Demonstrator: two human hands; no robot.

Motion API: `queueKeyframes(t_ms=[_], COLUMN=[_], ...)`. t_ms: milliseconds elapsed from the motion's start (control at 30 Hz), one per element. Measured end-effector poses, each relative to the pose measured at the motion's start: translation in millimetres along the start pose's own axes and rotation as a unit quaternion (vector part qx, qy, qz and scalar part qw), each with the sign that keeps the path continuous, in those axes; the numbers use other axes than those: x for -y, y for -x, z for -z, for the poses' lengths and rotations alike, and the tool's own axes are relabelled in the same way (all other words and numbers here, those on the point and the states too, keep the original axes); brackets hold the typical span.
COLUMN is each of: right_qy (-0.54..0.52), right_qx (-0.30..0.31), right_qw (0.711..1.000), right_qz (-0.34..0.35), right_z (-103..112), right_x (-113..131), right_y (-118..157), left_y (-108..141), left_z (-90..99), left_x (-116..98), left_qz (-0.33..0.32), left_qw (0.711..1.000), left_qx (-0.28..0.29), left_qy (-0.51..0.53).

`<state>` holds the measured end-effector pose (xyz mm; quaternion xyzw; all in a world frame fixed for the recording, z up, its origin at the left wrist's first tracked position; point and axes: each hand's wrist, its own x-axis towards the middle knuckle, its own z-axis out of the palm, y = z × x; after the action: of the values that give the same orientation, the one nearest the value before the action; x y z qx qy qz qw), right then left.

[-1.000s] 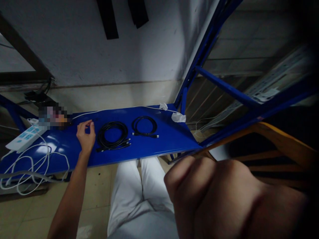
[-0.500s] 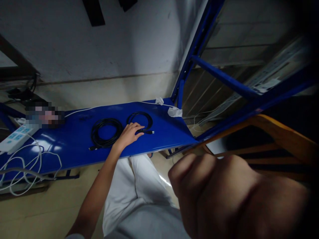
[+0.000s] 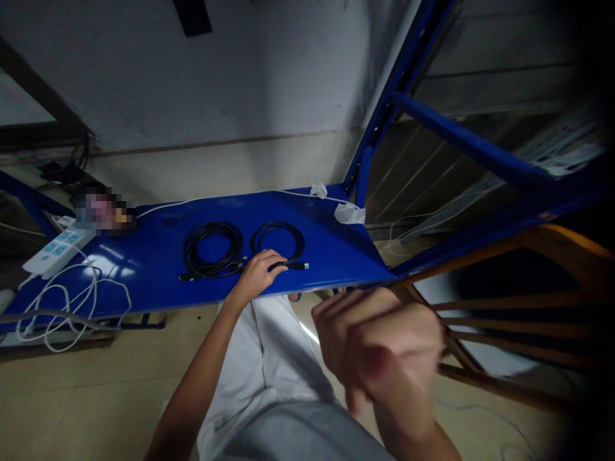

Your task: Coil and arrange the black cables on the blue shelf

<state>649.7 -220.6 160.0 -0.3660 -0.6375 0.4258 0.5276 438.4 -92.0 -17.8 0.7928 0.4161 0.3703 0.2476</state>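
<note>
On the blue shelf, my left hand pinches the near side of a coiled black cable, close to its plug. A second, thicker coil of black cable lies just left of it, with its plug end near the shelf's front edge. Closer to the camera, my right hand hovers over the space before the shelf with its fingers curled in. It is slightly blurred, and whatever its fingers may hold is hidden.
At the left stand a white power strip and a tangle of white cable. White scraps hold a thin white wire near the shelf's back right. A blue frame post rises there. A wooden chair is on the right.
My right hand has moved away from the camera, down and leftward. My left hand has shifted to the near side of the right coil, gripping by its plug. The view has tilted slightly.
</note>
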Motion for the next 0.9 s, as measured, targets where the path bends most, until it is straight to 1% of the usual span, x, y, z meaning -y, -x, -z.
queueKeyframes(t_ms=[33, 67, 133, 167, 267, 300, 367, 433, 467, 533, 600, 667, 767, 833, 900], right_qy=[-0.016, 0.005, 0.105, 0.151, 0.276, 0.312, 0.351, 0.368, 0.371, 0.369, 0.365, 0.364, 0.368, 0.373, 0.382], right_qx=[0.011, 0.011, -0.032, -0.036, 0.017, 0.038, 0.086, 0.122, 0.131, 0.134, 0.125, 0.117, 0.113, 0.112, 0.11], right_qw=[0.999, 0.999, 0.994, 0.987, 0.958, 0.946, 0.928, 0.915, 0.912, 0.912, 0.916, 0.918, 0.918, 0.916, 0.913], right_qz=[0.034, 0.038, 0.029, 0.031, 0.071, 0.076, 0.093, 0.111, 0.118, 0.12, 0.112, 0.104, 0.098, 0.096, 0.095], right_z=[-2, -3, -2, -1, -1, -1, -3, -5, -6, -8, -8, -8, -8, -9, -10], right_x=[-15, -33, -75, -97, -159, -175, -199, -212, -216, -220, -221, -221, -220, -220, -220], right_y=[-6, -11, -19, -22, -27, -28, -30, -31, -32, -33, -33, -33, -32, -31, -31], left_y=[2, 3, 5, 5, 4, 4, 4, 3, 2, 1, 1, 4, 16, 27, 38], left_z=[-0.5, -0.4, 0.6, 1.2, 3.0, 3.8, 8.0, 18.6, 27.1, 50.5, 80.3, 113.0, 160.4, 188.0, 210.4], left_x=[-1, -1, -2, -2, -5, -7, -10, -13, -12, -8, 5, 26, 70, 101, 131], left_qz=[0.004, 0.011, 0.03, 0.043, 0.085, 0.097, 0.118, 0.137, 0.145, 0.155, 0.161, 0.178, 0.22, 0.243, 0.271], left_qw=[1.0, 1.0, 0.998, 0.997, 0.991, 0.988, 0.978, 0.965, 0.958, 0.944, 0.929, 0.908, 0.892, 0.893, 0.891], left_qx=[-0.006, -0.013, -0.03, -0.04, -0.075, -0.089, -0.123, -0.163, -0.185, -0.234, -0.293, -0.353, -0.387, -0.378, -0.361], left_qy=[0.008, 0.017, 0.04, 0.05, 0.073, 0.084, 0.118, 0.153, 0.165, 0.171, 0.158, 0.137, 0.076, 0.013, -0.047])
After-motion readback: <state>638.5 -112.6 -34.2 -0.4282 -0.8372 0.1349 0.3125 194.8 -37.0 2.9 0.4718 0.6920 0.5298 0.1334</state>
